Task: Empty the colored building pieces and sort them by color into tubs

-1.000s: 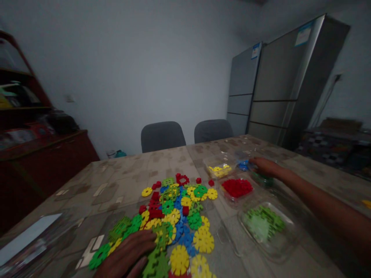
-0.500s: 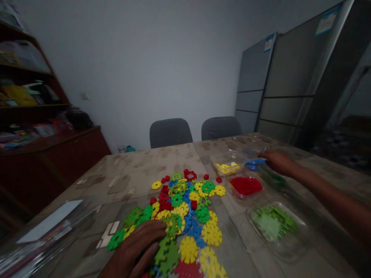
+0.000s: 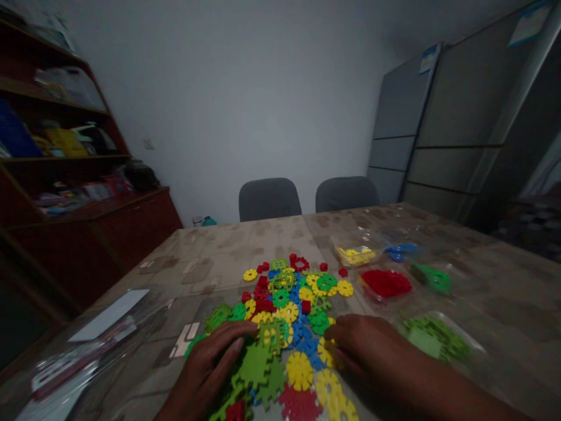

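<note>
A heap of flat plastic building pieces lies in the middle of the table. My left hand (image 3: 210, 362) rests at the heap's left side, fingers stretched and thumb apart, beside a light green square piece (image 3: 254, 363). My right hand (image 3: 366, 345) reaches into the right side with its fingers bent together over a yellow notched disc (image 3: 325, 352), which they partly hide. Blue pieces (image 3: 302, 333) lie between my hands. Nearer me are another yellow disc (image 3: 299, 371) and a red square piece (image 3: 300, 403).
At the right, clear trays hold yellow pieces (image 3: 357, 255), blue pieces (image 3: 401, 251), red pieces (image 3: 385, 283), green pieces (image 3: 432, 278) and light green pieces (image 3: 438, 339). Plastic packaging (image 3: 87, 356) lies at the left. Two grey chairs (image 3: 269, 199) stand behind the table (image 3: 210, 251).
My right hand has come back from the blue pieces' tray to the heap's right side. My left hand stays by the heap. The view has swung slightly left.
</note>
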A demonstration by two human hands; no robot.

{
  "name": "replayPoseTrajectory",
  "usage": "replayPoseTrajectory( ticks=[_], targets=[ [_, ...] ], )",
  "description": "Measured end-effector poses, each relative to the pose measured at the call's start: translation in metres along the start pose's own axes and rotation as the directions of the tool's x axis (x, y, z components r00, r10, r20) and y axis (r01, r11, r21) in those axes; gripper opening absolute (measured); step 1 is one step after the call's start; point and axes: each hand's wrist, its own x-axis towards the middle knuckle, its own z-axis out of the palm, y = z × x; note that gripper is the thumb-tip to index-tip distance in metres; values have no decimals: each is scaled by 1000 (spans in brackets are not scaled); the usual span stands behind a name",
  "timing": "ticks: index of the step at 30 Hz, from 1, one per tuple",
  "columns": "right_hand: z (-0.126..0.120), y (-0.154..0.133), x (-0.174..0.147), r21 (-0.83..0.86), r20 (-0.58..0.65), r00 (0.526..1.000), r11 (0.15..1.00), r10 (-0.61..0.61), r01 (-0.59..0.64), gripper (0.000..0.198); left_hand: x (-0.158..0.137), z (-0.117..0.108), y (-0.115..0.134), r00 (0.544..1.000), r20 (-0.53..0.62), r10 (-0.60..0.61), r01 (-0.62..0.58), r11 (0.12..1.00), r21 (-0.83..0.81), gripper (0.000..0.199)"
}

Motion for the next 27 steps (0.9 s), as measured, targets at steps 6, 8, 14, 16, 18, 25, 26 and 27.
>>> replayPoseTrajectory(
  ticks=[6,8,14,16,18,25,26,27],
  targets=[
    [14,-2,8,-36,-63,998,999,9,-11,6,-1,2,-4,999,29,45,-45,999,16,24],
    [9,0,10,-52,-54,998,999,11,-14,9,-2,2,-6,999,31,44,-45,999,24,24],
    [-36,33,20,-363,-138,948,876,286,-317,27,-1,3,-5,996,40,83,-85,995,46,23],
    [-46,46,20,-404,-175,887,791,427,-460,23,1,2,-2,994,37,107,-109,992,58,22],
    [-48,57,21,-409,-202,841,737,502,-539,27,3,1,0,990,32,135,-137,988,66,21],
    [-31,75,32,-373,-181,840,754,512,-540,21,3,1,1,989,14,149,-149,986,77,21],
    [-32,75,34,-364,-182,840,758,511,-541,21,3,1,0,989,16,150,-151,985,79,21],
    [-32,76,35,-356,-183,841,763,510,-540,22,3,1,0,988,18,156,-157,984,79,21]
  ],
)
